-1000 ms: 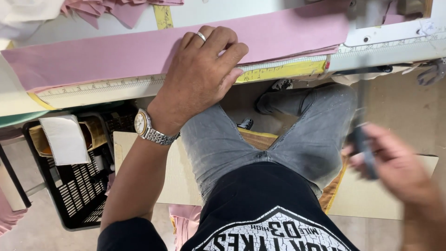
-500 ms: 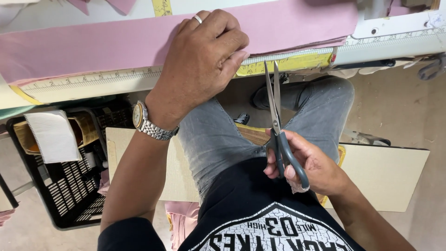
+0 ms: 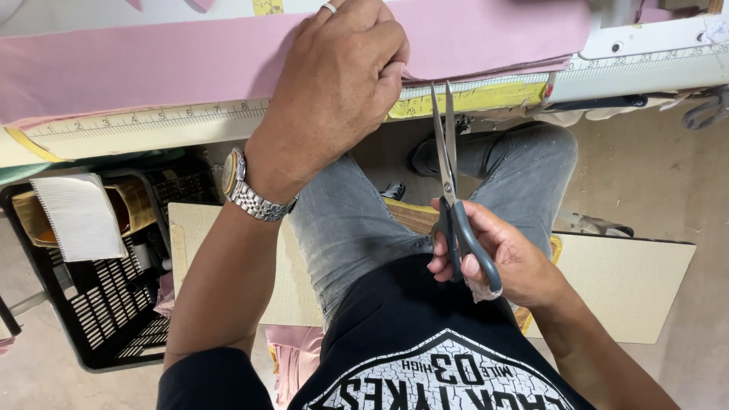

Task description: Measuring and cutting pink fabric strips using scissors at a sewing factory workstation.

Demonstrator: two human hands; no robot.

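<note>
A yellow label lies at the top edge of the view, on the surface beyond the pink cloth; it is a small rectangle with dark marks, cut off by the frame. A yellow strip with print runs along the front edge of the surface, just right of the left hand. No packages, signs or screens are in view.

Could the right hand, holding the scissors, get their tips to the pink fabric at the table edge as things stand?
Probably yes. The right hand holds the scissors pointing up at the pink fabric, with open space between tips and table edge. The left hand presses the fabric just beside that path, so care is needed.
</note>
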